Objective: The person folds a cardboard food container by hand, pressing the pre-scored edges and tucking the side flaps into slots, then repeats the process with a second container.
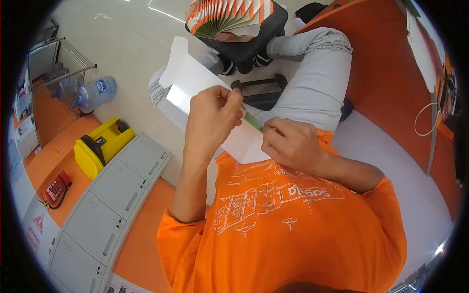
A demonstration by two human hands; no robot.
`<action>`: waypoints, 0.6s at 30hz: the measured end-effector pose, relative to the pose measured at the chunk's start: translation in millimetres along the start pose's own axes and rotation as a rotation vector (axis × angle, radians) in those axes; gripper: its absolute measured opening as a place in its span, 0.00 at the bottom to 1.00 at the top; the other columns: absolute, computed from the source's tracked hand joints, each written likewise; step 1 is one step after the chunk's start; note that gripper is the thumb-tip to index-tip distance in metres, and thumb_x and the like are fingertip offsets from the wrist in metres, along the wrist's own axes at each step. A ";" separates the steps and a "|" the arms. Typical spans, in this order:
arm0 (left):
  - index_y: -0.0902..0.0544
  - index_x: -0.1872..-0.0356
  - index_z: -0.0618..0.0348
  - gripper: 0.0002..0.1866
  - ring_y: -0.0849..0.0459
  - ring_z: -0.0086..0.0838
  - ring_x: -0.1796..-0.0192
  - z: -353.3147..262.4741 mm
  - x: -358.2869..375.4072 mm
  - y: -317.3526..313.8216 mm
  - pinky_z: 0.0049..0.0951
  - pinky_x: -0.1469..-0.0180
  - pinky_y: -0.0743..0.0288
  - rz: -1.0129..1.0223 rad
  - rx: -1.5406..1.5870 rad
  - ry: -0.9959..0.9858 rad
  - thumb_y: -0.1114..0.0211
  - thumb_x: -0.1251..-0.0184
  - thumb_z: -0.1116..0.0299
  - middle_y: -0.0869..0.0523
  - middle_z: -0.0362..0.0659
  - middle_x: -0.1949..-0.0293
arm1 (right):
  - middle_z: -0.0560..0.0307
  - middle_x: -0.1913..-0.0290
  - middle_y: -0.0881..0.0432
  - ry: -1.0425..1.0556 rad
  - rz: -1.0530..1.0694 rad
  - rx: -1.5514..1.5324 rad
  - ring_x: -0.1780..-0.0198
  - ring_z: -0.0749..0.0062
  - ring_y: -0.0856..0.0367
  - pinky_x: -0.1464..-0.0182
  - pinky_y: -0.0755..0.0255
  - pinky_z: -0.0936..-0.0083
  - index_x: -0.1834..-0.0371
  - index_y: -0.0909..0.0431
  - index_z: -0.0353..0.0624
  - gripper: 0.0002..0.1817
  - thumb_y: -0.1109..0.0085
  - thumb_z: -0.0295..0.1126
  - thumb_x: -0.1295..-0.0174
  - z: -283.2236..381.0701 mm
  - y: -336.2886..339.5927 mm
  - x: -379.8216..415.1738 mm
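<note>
A white card sheet with a folded flap at its far end lies across my lap. My left hand is over its middle, thumb and fingers pinched together at the sheet's right edge. Along that edge shows a narrow green strip. My right hand is closed at the near end of the strip, fingers curled on the card's edge. Beyond my knees, a fanned stack of orange, white and green folded cards rests on a dark stool.
Grey lockers stand at the left, with a yellow bin, a fire extinguisher and large water bottles nearby. A black frame-like object is between my legs. An orange panel rises at the right.
</note>
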State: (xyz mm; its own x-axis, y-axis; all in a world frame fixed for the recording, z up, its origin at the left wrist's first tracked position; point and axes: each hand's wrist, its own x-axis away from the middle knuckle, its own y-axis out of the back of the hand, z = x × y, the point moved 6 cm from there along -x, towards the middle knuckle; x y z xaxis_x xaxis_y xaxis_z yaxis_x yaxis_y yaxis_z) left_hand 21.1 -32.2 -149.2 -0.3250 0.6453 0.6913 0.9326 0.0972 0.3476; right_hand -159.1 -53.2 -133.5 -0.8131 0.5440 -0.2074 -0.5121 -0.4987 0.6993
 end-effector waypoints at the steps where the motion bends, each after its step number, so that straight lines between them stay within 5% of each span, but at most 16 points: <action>1: 0.16 0.61 0.74 0.23 0.13 0.26 0.72 3.2 3.4 0.8 0.24 0.70 0.18 0.007 -0.005 -0.001 0.42 0.19 0.58 0.12 0.48 0.72 | 0.58 0.69 0.23 -0.049 0.026 -0.037 0.75 0.64 0.19 0.74 0.25 0.70 0.69 0.21 0.43 0.06 0.32 0.28 0.45 -3.1 -0.3 1.2; 7: 0.17 0.49 0.72 0.10 0.08 0.32 0.55 38.0 31.6 -13.2 0.28 0.54 0.12 0.062 0.364 -0.138 0.35 0.24 0.75 0.10 0.50 0.56 | 0.52 0.61 0.17 -0.516 0.022 -0.553 0.67 0.62 0.16 0.67 0.23 0.70 0.58 0.17 0.36 0.06 0.36 0.28 0.33 -39.3 1.2 -5.4; 10: 0.15 0.52 0.74 0.09 0.09 0.28 0.55 42.7 39.0 -22.2 0.28 0.50 0.15 -0.071 0.597 -0.215 0.33 0.27 0.77 0.10 0.49 0.60 | 0.53 0.60 0.18 -0.649 0.017 -0.752 0.63 0.69 0.17 0.64 0.24 0.73 0.57 0.17 0.34 0.08 0.36 0.29 0.30 -44.1 -1.8 -4.8; 14: 0.13 0.50 0.70 0.11 0.09 0.30 0.53 67.0 46.6 -28.8 0.27 0.51 0.14 -0.116 0.236 -0.338 0.29 0.28 0.75 0.08 0.47 0.56 | 0.57 0.60 0.18 -0.742 0.027 -0.924 0.60 0.75 0.18 0.62 0.25 0.76 0.59 0.16 0.35 0.08 0.36 0.30 0.29 -46.0 -9.2 -1.2; 18: 0.12 0.51 0.69 0.11 0.09 0.29 0.56 62.7 45.9 -37.5 0.28 0.53 0.15 -0.067 0.172 -0.199 0.27 0.30 0.75 0.08 0.47 0.58 | 0.59 0.60 0.20 -0.634 0.102 -0.802 0.61 0.78 0.19 0.61 0.26 0.79 0.61 0.16 0.35 0.08 0.35 0.30 0.30 -40.3 -1.9 -7.9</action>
State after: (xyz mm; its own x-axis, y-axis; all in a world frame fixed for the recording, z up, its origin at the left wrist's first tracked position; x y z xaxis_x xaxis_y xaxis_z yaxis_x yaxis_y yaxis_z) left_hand -19.0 41.3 -170.2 -0.3656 0.7678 0.5261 0.9285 0.2613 0.2639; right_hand -162.9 -83.7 -160.7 -0.6869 0.6137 0.3893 -0.6718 -0.7405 -0.0181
